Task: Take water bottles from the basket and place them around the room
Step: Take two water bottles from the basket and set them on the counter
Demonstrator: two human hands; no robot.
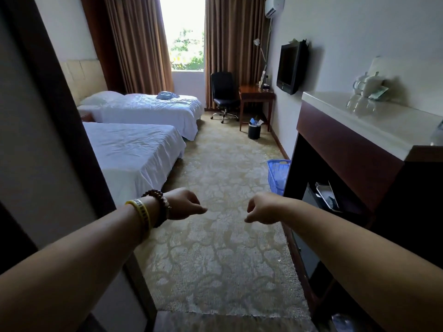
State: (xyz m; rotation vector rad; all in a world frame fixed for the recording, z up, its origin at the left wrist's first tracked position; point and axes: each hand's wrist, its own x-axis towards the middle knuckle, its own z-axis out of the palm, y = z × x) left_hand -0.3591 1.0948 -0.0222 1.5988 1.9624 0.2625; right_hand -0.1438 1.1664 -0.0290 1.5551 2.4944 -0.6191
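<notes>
A blue plastic basket stands on the carpet by the right-hand cabinet, half hidden behind it; pale clear shapes show inside, too blurred to name as bottles. My left hand, with a yellow band and brown beads on the wrist, hangs in front of me over the carpet, fingers loosely curled and holding nothing. My right hand hangs level with it, about a hand's width to the right, also loosely curled with nothing in it. Both hands are well short of the basket.
Two white beds line the left wall. On the right stands a dark cabinet with a white counter bearing cups. Farther back are a wall TV, a desk, an office chair and a black bin. A door frame is at my left.
</notes>
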